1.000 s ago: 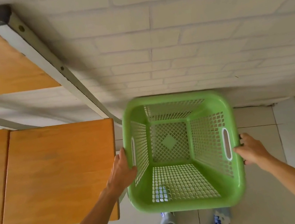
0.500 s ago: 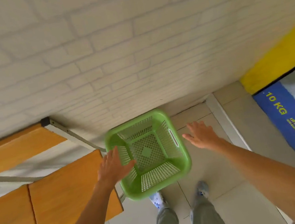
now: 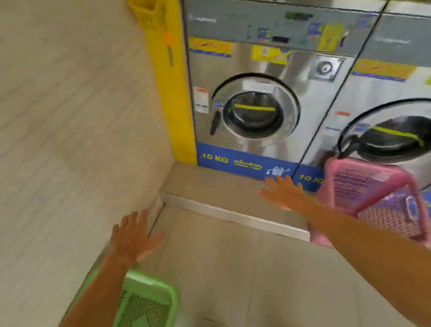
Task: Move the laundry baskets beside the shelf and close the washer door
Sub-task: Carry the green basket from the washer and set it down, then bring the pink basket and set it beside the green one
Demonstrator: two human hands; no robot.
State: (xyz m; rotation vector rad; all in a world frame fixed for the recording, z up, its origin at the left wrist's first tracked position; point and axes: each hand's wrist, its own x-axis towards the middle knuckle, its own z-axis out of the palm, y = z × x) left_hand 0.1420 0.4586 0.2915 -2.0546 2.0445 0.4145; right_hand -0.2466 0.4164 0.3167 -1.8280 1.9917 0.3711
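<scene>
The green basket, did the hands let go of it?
Yes. Both hands, left hand and right hand, are off the green basket, now by the wall.

Both arms stretched fwd, bare. Left grip [image 3: 133, 238] wide, fingers spread, palm down, holding nothing. Right grip [image 3: 282, 191] same: flat, splayed, empty. Apart from each other.

Single view, head-worn wide-angle camera. It looked forward and down from standing height, tilted to one side, so the grey tiled floor [image 3: 245, 278] ran diagonally. It faced a row of steel front-loading washers [image 3: 262, 92] on a raised step, which stood at mid-distance in the upper right. The pale brick wall [image 3: 39, 121] filled the left. Nearest the lens, both bare forearms entered from the lower corners. Motion blur softened the edges. No second view shared the scene.
</scene>
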